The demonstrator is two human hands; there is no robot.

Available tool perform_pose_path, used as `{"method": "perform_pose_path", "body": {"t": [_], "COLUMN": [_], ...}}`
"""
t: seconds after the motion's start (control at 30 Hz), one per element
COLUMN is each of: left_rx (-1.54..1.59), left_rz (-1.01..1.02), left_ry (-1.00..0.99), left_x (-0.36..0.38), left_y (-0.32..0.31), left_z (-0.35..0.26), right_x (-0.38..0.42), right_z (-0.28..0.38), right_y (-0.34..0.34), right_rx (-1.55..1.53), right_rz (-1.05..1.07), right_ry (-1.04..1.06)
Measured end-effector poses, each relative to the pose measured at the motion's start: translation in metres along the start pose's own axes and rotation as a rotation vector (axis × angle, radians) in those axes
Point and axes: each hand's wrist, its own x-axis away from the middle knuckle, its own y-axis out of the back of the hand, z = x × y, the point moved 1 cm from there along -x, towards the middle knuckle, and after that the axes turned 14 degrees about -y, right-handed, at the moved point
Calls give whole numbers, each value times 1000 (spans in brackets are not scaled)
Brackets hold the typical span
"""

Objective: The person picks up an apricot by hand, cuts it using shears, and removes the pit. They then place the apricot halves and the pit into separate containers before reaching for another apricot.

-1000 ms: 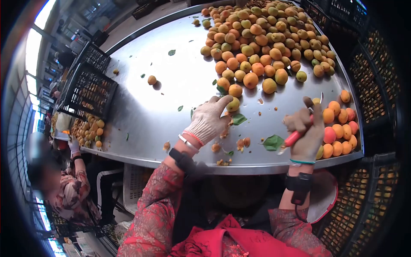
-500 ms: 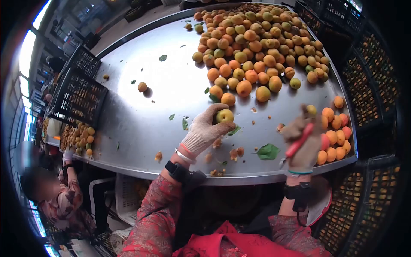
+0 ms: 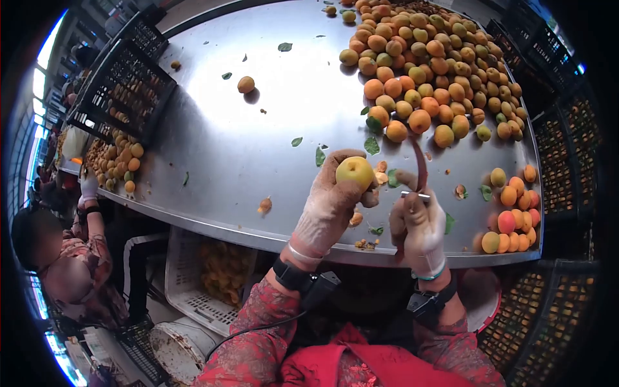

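My left hand (image 3: 325, 203), in a light knitted glove, is closed around a yellow-green apricot (image 3: 354, 172) whose stem end faces up, above the metal table (image 3: 219, 180). To its right, my right hand (image 3: 422, 235), also gloved, grips a red-handled knife (image 3: 421, 169); its long, narrow, reddish-brown part points up and away from me, slightly blurred. The knife and the held apricot are apart. Beyond both hands lies a large heap of apricots (image 3: 445, 84). A smaller group of apricots (image 3: 512, 222) lies at the table's right front corner.
Leaves (image 3: 296, 142) and fruit scraps (image 3: 265, 205) lie scattered on the table. A black crate (image 3: 126, 90) stands on the left edge, near a co-worker (image 3: 77, 258). Filled crates (image 3: 535, 316) stand right. Below the front edge are a white basket (image 3: 184, 290) and a bucket (image 3: 177, 348).
The apricot in my left hand has been turned and raised. My right hand has moved left from the small group toward my left hand, the knife now pointing up. One more apricot lies by that group.
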Motion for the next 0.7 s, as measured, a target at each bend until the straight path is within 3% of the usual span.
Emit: {"method": "perform_pose_path", "body": {"t": [0.03, 0.1, 0.33, 0.4, 0.53, 0.6, 0.63, 0.7], "left_rx": [-129, -301, -368, -546, -601, -710, -710, -736], "left_rz": [9, 34, 11, 69, 84, 123, 121, 32], "left_ry": [-67, -152, -280, -317, -382, -491, -490, -358], "left_x": [0, 1, 13, 16, 17, 15, 17, 22], "left_y": [-2, 1, 19, 18, 23, 27, 25, 19], "left_z": [-5, -10, 0, -6, 0, 2, 1, -2], "right_x": [0, -3, 3, 1, 1, 0, -2, 0], "right_z": [8, 1, -3, -5, -2, -4, -5, -9], "right_y": [10, 0, -17, -22, -25, -28, -31, -28], "right_rx": [46, 31, 162, 231, 220, 368, 364, 407], "right_rz": [100, 105, 187, 139, 148, 136, 104, 88], "right_ry": [-103, -96, -54, 69, 10, 8, 154, 153]}}
